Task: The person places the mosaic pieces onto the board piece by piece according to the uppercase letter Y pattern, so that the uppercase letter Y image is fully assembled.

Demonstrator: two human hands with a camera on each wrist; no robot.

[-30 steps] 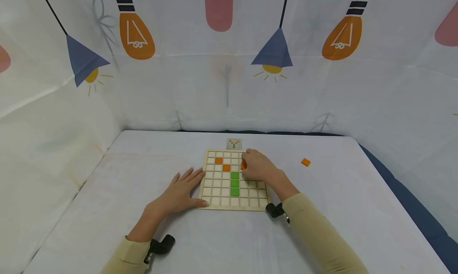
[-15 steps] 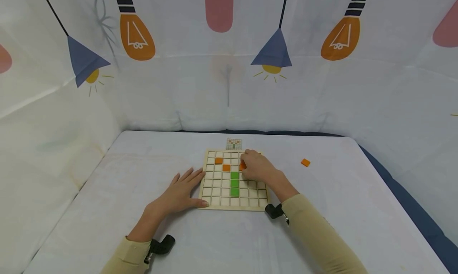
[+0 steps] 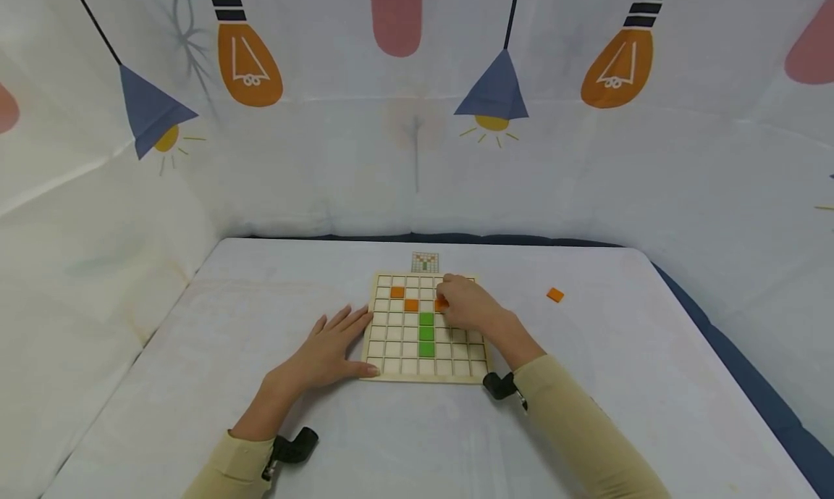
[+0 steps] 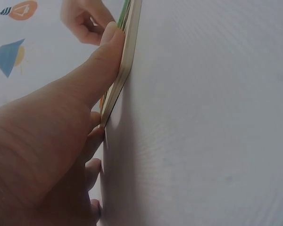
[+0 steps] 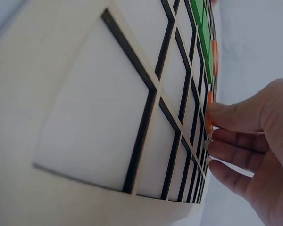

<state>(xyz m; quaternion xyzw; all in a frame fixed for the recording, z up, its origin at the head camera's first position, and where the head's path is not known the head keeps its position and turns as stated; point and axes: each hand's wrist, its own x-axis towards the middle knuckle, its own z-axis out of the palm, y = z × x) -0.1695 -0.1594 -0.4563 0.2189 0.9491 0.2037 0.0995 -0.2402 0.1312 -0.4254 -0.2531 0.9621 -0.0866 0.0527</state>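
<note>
A pale wooden grid board (image 3: 423,380) lies on the white table. My left hand (image 3: 329,353) rests along its left side with fingers spread, and its thumb (image 4: 111,37) lies over the near corner. At the upper right part of the grid, my right hand (image 3: 470,303) pinches a square orange tile (image 5: 209,113) right at a cell. The thumb shows on the tile in the right wrist view, while its far side is hidden. Green tiles (image 3: 426,333) fill a short column in the middle, and two orange tiles (image 3: 411,305) sit diagonally to the upper left.
Beyond the board's far edge lies a small pattern card (image 3: 425,262). A loose orange tile (image 3: 555,295) is on the table to the right. A white cloth (image 3: 365,158) printed with lamps and bulbs hangs behind the table (image 3: 417,441).
My right hand has shifted slightly to the left with the orange tile and then stayed at the cell. The left hand keeps its place on the board.
</note>
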